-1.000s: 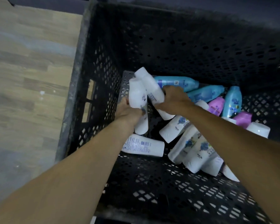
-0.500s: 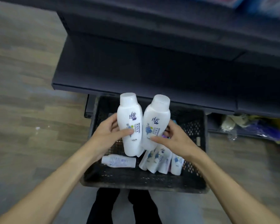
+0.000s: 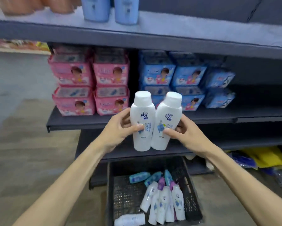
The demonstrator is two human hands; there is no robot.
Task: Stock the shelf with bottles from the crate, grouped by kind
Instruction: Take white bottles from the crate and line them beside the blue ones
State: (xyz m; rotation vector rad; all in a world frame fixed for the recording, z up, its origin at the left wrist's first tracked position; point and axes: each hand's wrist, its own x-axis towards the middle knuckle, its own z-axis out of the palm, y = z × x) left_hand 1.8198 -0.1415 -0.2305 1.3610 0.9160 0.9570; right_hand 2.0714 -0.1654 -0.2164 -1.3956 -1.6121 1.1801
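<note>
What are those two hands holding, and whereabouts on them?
Each holds one white bottle upright by its middle: left hand on the left bottle, right hand on the right bottle, thumbs across the labels.

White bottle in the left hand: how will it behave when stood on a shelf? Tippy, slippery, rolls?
The white bottle is tall with a narrow rounded base, so probably tippy if nudged. Its smooth glossy plastic looks somewhat slippery; the left hand wraps it with thumb across the label. Laid down it would likely roll little, as the body looks flattened.
</note>
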